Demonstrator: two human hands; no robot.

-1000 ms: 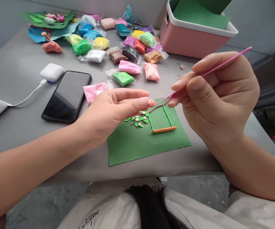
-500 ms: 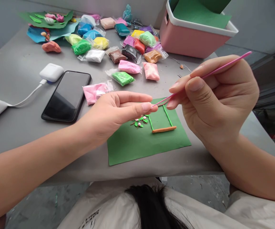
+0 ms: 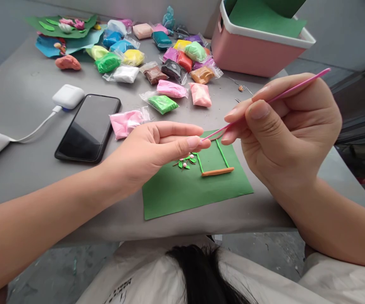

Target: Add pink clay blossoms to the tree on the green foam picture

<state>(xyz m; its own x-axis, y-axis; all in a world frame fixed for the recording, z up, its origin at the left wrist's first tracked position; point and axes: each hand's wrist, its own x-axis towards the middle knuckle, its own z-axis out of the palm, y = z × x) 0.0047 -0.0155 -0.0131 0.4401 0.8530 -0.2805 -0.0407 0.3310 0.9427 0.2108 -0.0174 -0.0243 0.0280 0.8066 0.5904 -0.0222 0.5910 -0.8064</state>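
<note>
My right hand (image 3: 291, 131) grips a thin pink clay-modelling stick (image 3: 299, 86) like a pen, its tip pointing down to the left. That tip meets the fingertips of my left hand (image 3: 166, 143), whose thumb and fingers are pinched together. Whatever lies between them is too small and covered to make out. Below both hands is a green sheet of paper (image 3: 195, 194). It carries a swing-like clay shape with green ropes (image 3: 223, 154) and a brown bar (image 3: 217, 172). Beside it is a clay sprig of leaves and pale pink buds (image 3: 185, 161), partly hidden by my left hand.
A black phone (image 3: 87, 126) and a white earbud case (image 3: 68, 96) on a cable lie at left. Several bags of coloured clay (image 3: 163, 103) spread across the back. A pink bin (image 3: 248, 50) stands back right; finished clay pictures (image 3: 65, 42) lie back left.
Hardly anything differs. My right hand and the stick have shifted very slightly left; my left hand keeps its pinch in nearly the same place.
</note>
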